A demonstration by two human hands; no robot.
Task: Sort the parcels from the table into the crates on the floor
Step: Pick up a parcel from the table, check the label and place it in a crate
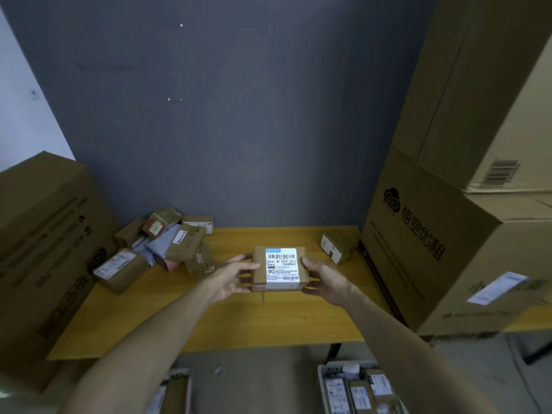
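Nearest the camera, at the bottom edge, two crates sat on the floor: a white crate [324, 380] on the right with several labelled parcels [361, 394] packed in it, and a second crate [188, 389] on the left, only partly in view, with a brown parcel inside. Above them both bare forearms reached out over the yellow table [239, 321]. The left hand [231, 279] and right hand [324, 279] held one small cardboard parcel [257, 265] between them over the middle of the table, label side up; whether it was lifted or resting on the tabletop could not be told. Left fingers curled around its left edge with the thumb on top, right fingers wrapped its right edge with the thumb on the top near the white shipping label [282, 268]. The label carried barcodes and printed text, partly legible. Just beyond the right hand a single small parcel [336, 246] lay tilted on the table near the big stacked cartons [433, 234], which stood on the right end of the table, the lower one printed with a cloud logo and black characters. On the left side a loose pile of parcels [176, 237] lay heaped toward the back corner: brown boxes, grey and pink mailer bags, touching and overlapping. A flat labelled box [119, 268] lay at the pile's near-left edge. A large carton [44, 249] stood at the table's left end. Behind everything was a dark grey wall [224, 115].
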